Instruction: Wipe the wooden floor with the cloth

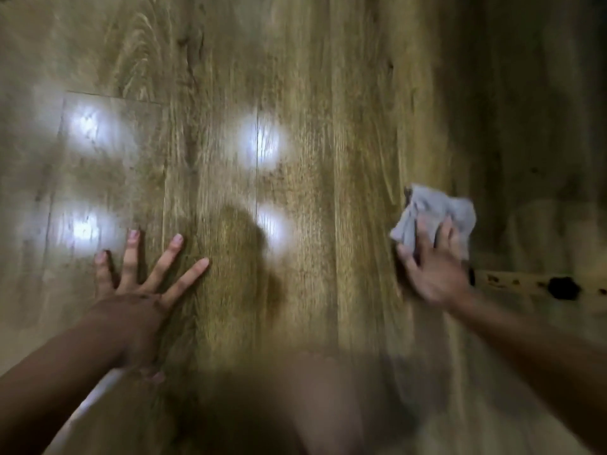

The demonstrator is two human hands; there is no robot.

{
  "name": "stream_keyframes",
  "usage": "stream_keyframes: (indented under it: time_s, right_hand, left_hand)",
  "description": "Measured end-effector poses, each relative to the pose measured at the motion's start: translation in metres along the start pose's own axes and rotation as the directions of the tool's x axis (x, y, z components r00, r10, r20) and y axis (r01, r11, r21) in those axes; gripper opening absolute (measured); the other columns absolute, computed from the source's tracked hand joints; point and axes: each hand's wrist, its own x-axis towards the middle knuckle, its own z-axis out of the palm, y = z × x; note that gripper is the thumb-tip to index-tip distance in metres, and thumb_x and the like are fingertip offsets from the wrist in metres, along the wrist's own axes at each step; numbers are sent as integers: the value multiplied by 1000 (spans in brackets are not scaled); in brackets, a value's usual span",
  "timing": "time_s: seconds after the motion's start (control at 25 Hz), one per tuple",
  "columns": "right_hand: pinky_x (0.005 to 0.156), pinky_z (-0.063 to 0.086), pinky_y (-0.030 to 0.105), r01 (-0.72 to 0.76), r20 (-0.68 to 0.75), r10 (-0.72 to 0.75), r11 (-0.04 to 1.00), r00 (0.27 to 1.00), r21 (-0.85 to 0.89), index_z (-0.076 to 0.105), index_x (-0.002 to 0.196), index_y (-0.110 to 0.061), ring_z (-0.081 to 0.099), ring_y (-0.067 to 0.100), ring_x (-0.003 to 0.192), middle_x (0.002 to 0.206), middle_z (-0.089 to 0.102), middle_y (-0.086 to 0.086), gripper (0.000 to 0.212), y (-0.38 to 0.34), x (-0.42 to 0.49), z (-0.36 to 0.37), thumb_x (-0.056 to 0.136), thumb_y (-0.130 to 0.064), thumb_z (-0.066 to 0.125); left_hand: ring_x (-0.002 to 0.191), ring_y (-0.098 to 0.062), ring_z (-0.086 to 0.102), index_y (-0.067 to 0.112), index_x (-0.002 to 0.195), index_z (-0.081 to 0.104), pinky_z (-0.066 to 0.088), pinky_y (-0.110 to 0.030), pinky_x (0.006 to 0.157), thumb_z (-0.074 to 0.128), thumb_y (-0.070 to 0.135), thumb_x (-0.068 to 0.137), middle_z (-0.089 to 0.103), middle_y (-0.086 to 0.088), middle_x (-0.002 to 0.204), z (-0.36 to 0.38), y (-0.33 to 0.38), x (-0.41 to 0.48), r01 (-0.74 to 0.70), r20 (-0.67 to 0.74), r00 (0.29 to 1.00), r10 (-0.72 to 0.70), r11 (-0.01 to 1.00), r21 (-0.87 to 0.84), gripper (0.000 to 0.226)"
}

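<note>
1. Nearest the lens, low in the head view and between the two forearms: a brown, rounded mass (312,405), too blurred to identify.
2. Task item: a crumpled grey cloth (437,208), lying on the floor under and just beyond the fingertips of the right hand (433,267).
3. Grip, right hand: the fingers (423,228) reach forward over the cloth and the thumb lies along its near left corner. Fabric bunches up around the outer fingers. The hand is motion-blurred, so it cannot be told whether it pinches the fabric or only presses it down.
4. Under the grip: a brown wooden plank floor (328,126) with strong grain. The boards run away from the person.
5. Just right of the gripping hand's wrist: a pale narrow strip with dark spots (512,284), carrying a black blob (563,287). Neither can be identified.
6. Left of the grip, toward the floor's middle: four white glare patches (262,142) on the boards, with a dark rounded shadow (243,224) cutting into the nearest one.
7. Well left of the grip: the left hand (131,307), palm down, fingers (170,254) straight and splayed flat on the boards. It holds nothing.
</note>
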Motion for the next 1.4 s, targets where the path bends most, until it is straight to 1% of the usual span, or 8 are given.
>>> stream_keyframes:
  time_s: [0.16,0.32,0.4,0.48,0.56,0.64,0.96,1.4]
  right_hand:
    - [78,48,42,125,6,-125,989,992,-76,72,81,-34,70,13,75,79,71,-13,35,10,3,9,84,-53,43]
    - [71,32,41,129,-97,-121,988,988,86,73,77,-26,68,20,60,71,67,-2,41,16,-10,29,81,-52,41]
    - [81,36,43,237,-201,-217,968,955,83,62,117,-38,68,24,82,93,67,2,45,-10,39,-25,94,-59,29]
    - [118,17,50,389,-290,-421,906,859,-164,16,153,-48,27,33,145,155,36,14,63,-71,135,-127,94,-72,15]
    - [122,-8,50,597,-122,-644,752,755,-280,11,154,-45,-16,29,151,166,-9,4,66,-125,203,-213,94,-73,16]
    - [123,-6,44,609,-139,-672,726,728,-319,20,155,-38,-12,20,152,166,-6,-1,60,-117,230,-228,100,-63,19]
    - [122,14,48,-102,-381,137,989,914,111,23,156,-30,11,31,151,163,21,13,99,140,184,-220,78,-89,5]
    - [119,-11,56,571,-82,-637,734,766,-368,5,157,-37,-20,33,149,165,-14,5,77,-284,238,-209,92,-75,21]
  left_hand:
    - [123,-61,-49,44,124,-56,-31,-74,90,81,71,49,-61,-8,140,8,3,6,-52,-168,985,43,997,-53,159]
    - [134,-50,38,46,145,26,47,-64,97,71,70,47,35,-2,154,-25,-47,-3,-96,-508,859,52,994,-60,111]
    - [147,-47,18,46,153,8,38,-60,108,76,79,49,8,-1,166,-63,-76,5,14,-441,892,-101,980,-197,128]
    - [151,-45,-2,40,153,-20,29,-62,115,81,77,48,-24,2,165,-80,-88,15,136,-339,911,-234,948,-287,151]
    - [151,-46,-7,36,148,-33,26,-67,114,79,79,49,-35,0,161,-79,-88,25,237,-291,907,-304,940,-244,156]
    - [149,-50,-11,32,145,-40,20,-69,115,76,82,48,-40,-4,157,-72,-90,27,279,-261,903,-343,927,-251,160]
    - [146,-58,-7,6,147,-34,17,-60,120,87,67,53,-34,-31,153,-69,-96,39,275,-241,897,-372,894,-355,165]
    - [147,-58,-1,8,148,-33,20,-63,118,81,71,57,-31,-27,158,-75,-85,28,324,-207,895,-396,893,-312,159]
